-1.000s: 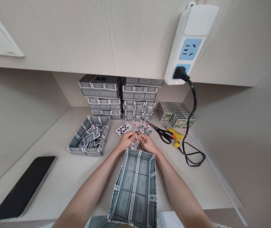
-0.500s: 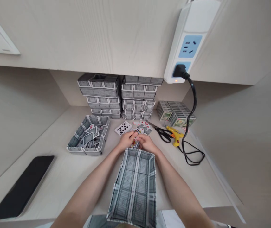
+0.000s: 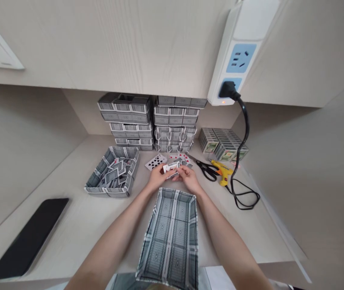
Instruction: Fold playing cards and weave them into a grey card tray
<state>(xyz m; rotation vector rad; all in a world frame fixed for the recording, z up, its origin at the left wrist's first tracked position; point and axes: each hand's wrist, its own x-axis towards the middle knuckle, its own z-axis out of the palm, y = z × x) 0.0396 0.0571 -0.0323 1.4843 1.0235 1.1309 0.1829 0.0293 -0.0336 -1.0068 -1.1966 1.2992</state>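
Between my two hands is a playing card point(image 3: 172, 166), bent or folded, its pale side and part of the grey patterned back showing. My left hand point(image 3: 157, 177) grips its left end, and my right hand point(image 3: 188, 178) pinches the right end. Just beyond lie a spade card point(image 3: 156, 161) and several loose cards point(image 3: 184, 158), partly covered by my fingers. Close to me, between my forearms, an open tray made of playing cards point(image 3: 172, 237) hangs over the table's front edge. A second card tray point(image 3: 111, 171) at left holds many folded cards.
Stacked card boxes point(image 3: 174, 121) stand at the back, with packs of cards point(image 3: 223, 145) to their right. Black scissors point(image 3: 208, 171) and a yellow glue gun point(image 3: 223, 171) lie at right, its cord point(image 3: 246, 121) rising to a power strip point(image 3: 235, 60). A black phone-like slab point(image 3: 29, 237) lies front left.
My hands have turned and spread slightly apart. The card between them, mostly hidden before, now lies sideways with its pale side showing. The trays and tools stay put.
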